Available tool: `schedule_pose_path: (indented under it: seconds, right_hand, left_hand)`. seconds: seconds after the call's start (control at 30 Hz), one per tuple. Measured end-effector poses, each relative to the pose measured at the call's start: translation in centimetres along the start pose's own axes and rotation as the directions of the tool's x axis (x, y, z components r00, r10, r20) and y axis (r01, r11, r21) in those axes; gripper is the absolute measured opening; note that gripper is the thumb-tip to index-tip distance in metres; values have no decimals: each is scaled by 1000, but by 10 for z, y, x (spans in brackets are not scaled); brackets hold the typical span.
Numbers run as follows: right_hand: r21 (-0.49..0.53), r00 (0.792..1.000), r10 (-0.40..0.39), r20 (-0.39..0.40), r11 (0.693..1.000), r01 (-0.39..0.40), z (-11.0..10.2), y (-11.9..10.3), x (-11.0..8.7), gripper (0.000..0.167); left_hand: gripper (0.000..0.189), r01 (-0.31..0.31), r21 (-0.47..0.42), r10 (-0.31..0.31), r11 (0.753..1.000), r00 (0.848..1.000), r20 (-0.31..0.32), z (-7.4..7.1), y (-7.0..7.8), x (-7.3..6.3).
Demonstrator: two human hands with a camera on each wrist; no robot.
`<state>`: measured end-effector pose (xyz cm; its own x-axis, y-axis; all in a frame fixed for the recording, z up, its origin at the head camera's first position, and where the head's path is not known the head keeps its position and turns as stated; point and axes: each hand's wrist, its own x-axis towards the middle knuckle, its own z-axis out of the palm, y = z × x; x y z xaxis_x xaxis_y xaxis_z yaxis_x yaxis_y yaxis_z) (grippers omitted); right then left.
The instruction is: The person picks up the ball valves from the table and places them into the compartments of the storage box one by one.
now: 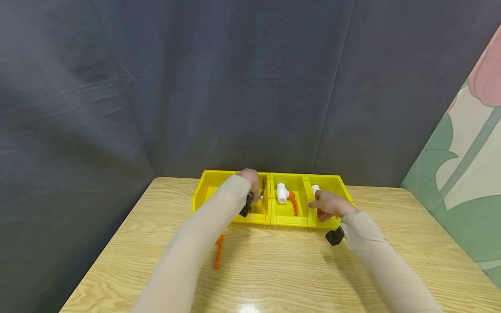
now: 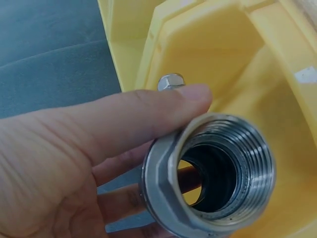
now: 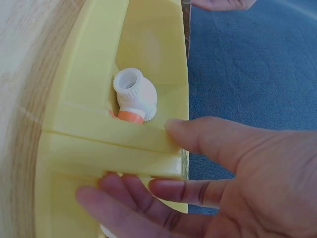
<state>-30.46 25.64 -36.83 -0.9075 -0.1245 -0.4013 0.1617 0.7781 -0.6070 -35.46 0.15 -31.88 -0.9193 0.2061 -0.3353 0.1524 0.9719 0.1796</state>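
Observation:
My left hand [image 1: 250,179] grips a metal ball valve [image 2: 213,173] over the second yellow bin from the left. Its threaded opening faces the left wrist camera, and the thumb lies along its body near the stem nut [image 2: 171,81]. My right hand [image 3: 247,173] reaches to the divider between the two right bins, thumb on one side and loosely extended fingers on the other. Whether it presses the divider, I cannot tell. Partly behind these fingers, a white plastic valve [image 1: 315,188] lies in the rightmost bin. Another white valve [image 1: 282,194] with an orange handle [image 1: 293,203] lies in the adjoining bin.
Several yellow bins [image 1: 291,221] stand in a row at the back of the wooden table [image 1: 274,269], before a dark curtain [image 1: 242,87]. An orange handle [image 1: 218,254] lies on the table, partly covered by the left arm.

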Motion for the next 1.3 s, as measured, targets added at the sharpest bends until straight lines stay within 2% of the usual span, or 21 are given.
schedule_pose_path:
  seconds: [0.07,0.3,0.4,0.47,0.63,0.7,0.87,0.93,1.0,1.07,1.13,1.17,1.2,1.27,1.3]
  right_hand:
    - [2,1000,1,0,1000,-1,0,0,0,37]
    - [4,1000,12,-4,1000,-12,2,-2,-2,38]
    - [9,1000,8,-4,1000,-8,2,-2,-1,38]
    - [17,1000,8,-3,1000,-7,2,-2,-1,39]
    - [37,1000,21,-3,999,-21,2,-4,-1,41]
    - [34,1000,25,-5,999,-25,2,-4,-1,41]
    - [2,1000,20,-15,1000,-20,2,-4,2,40]
    - [0,1000,21,-17,1000,-21,2,-3,2,40]
    - [5,1000,19,-16,1000,-19,3,-2,2,39]
    - [11,1000,12,-11,1000,-12,3,-1,2,39]
    - [19,1000,12,-10,1000,-12,3,-1,1,39]
    - [20,1000,11,-10,1000,-11,3,-1,1,39]
    - [19,1000,8,-9,1000,-8,3,-1,0,39]
    - [23,1000,13,-11,1000,-13,3,-1,0,40]
    - [25,1000,18,-14,1000,-18,3,-1,-1,40]
  left_hand:
    - [44,6,12,-6,1000,1000,4,1,0,3]
    - [55,21,28,-22,999,999,35,5,-5,29]
    - [55,16,47,-18,999,999,45,5,-6,33]
    - [53,25,59,-28,998,999,42,5,-5,33]
    - [51,18,68,-21,997,999,39,-1,0,14]
    - [52,15,86,-19,996,999,48,-2,0,13]
    - [54,37,107,-45,994,996,77,6,-2,42]
    - [53,41,117,-54,992,993,108,10,-3,55]
    - [51,59,147,-82,987,984,157,11,0,59]
    - [47,65,174,-95,983,981,171,13,2,58]
    - [44,68,179,-100,982,979,175,12,4,51]
    - [41,70,165,-98,984,981,167,11,5,40]
    - [37,60,158,-84,986,986,147,11,5,32]
    - [33,37,143,-54,989,992,114,14,3,26]
    - [31,21,135,-37,991,992,117,14,2,23]
